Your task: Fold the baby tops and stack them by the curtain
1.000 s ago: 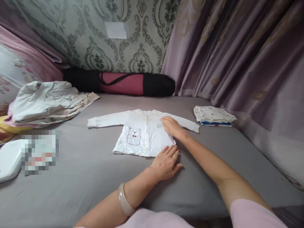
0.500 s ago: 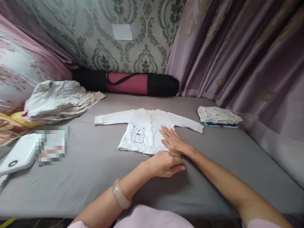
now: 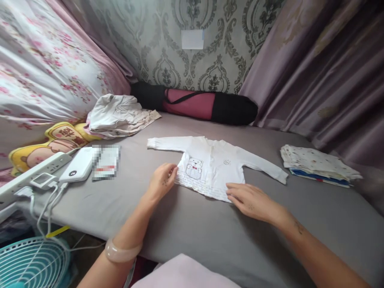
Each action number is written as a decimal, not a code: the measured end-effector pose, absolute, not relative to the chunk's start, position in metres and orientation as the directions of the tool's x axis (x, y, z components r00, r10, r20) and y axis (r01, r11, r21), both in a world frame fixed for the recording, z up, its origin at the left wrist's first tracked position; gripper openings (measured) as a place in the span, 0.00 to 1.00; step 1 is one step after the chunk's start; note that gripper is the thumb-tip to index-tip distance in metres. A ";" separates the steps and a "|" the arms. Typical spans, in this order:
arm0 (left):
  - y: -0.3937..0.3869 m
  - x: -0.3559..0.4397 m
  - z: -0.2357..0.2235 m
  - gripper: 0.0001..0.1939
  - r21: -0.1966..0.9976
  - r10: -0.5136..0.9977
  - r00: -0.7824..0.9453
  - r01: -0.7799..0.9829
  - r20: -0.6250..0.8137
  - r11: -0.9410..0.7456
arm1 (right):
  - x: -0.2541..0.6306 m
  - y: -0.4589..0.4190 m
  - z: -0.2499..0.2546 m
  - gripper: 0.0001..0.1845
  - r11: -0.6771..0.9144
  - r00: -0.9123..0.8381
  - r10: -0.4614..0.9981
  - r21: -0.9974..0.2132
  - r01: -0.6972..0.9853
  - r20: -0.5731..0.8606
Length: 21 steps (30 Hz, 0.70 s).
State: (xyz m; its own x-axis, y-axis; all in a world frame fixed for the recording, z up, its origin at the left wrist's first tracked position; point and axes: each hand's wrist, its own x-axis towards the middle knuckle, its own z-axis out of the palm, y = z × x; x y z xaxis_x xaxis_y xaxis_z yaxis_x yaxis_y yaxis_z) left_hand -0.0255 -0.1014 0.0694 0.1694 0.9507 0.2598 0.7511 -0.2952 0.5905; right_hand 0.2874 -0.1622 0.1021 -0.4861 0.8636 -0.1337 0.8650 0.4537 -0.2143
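Observation:
A small white baby cardigan (image 3: 220, 172) with a bear print and a tiny printed motif lies face up on the grey sheet, both sleeves spread out. My left hand (image 3: 163, 181) is at the lower left edge of the cardigan, its fingers curled together on the side hem; the fingertips are partly hidden. Over the lower right corner, my right hand (image 3: 253, 202) rests with fingers stretched out, touching the hem from above.
Folded clothes (image 3: 318, 164) are stacked at the right; a loose heap of clothes (image 3: 117, 114) lies at the back left. A black and maroon bag (image 3: 192, 105) lines the wall. A power bank (image 3: 79, 164), cables, a power strip (image 3: 36, 176) and a blue fan (image 3: 33, 260) are at left.
My left hand has moved from beside my right hand to the cardigan's left edge. My right hand has slid down to the lower right corner. The view has turned left.

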 end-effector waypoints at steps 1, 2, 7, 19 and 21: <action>-0.100 -0.031 0.065 0.14 0.575 0.968 0.096 0.789 0.233 -0.216 | 0.279 -0.153 0.109 0.20 0.449 -0.484 0.863 -0.218 0.866 -0.144; -0.099 -0.034 0.060 0.13 0.558 0.978 0.042 0.816 0.203 -0.151 | 0.268 -0.143 0.113 0.21 0.447 -0.482 0.867 -0.231 0.864 -0.126; -0.100 -0.032 0.051 0.14 0.514 0.992 -0.004 0.855 0.128 -0.063 | 0.203 -0.071 0.107 0.15 0.400 -0.405 0.913 -0.326 0.857 0.054; -0.102 -0.028 0.051 0.13 0.554 0.997 -0.028 0.833 0.066 -0.014 | 0.111 0.032 0.088 0.09 0.354 -0.372 0.927 -0.209 0.912 -0.054; -0.102 -0.027 0.054 0.13 0.560 0.998 -0.036 0.829 0.043 0.006 | 0.110 0.036 0.083 0.09 0.341 -0.366 0.928 -0.244 0.908 -0.063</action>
